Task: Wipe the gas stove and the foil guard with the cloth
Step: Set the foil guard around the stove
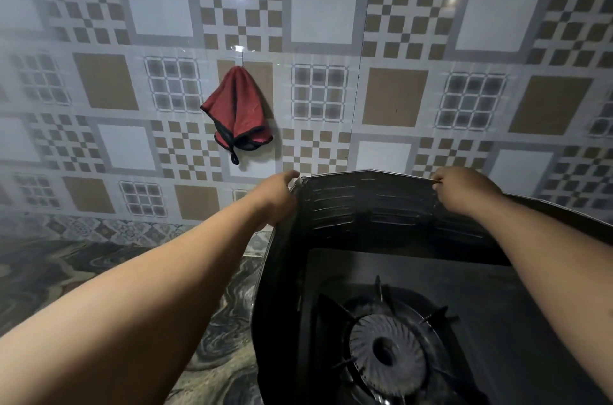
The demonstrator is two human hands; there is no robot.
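Two bare forearms, entering from the lower left and lower right of the head view. No sleeves reach the visible part of either arm. Left hand [277, 197]: no ring, watch, band or glove showing. Right hand [459, 190]: likewise unadorned and ungloved. Fingernails too small to describe.

Patterned wall tiles [325, 6] (glossy, reflecting a lamp) rise behind a marbled countertop [66, 265].
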